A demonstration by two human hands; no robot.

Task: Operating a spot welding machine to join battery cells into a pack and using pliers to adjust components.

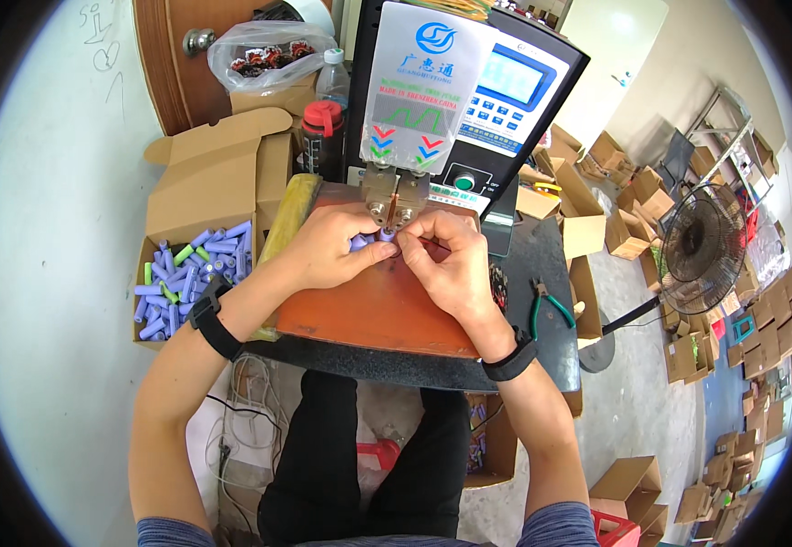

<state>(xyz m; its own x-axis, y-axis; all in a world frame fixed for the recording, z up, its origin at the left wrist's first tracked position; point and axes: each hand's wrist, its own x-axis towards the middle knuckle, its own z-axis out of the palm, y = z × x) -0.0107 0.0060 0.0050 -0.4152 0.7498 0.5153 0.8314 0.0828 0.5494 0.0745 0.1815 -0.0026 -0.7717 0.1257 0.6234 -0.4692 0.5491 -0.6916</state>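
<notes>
Purple cylindrical battery cells (360,242) sit under the electrodes (395,196) of a black and white spot welding machine (428,91). My left hand (337,244) is closed around these cells from the left, thumb along their near side. From the right, my right hand (446,260) pinches at the end of a cell, close under the electrode tips. What lies between its thumb and forefinger is too small to make out. Both hands work just above an orange-brown mat (369,314) on the dark bench.
Left of the bench, an open cardboard box (205,173) holds many loose purple and green cells (195,273). A red-lidded bottle (323,137) stands behind my left hand. Green-handled pliers (549,310) lie at the right bench edge. A black fan (701,246) and cardboard boxes stand farther right.
</notes>
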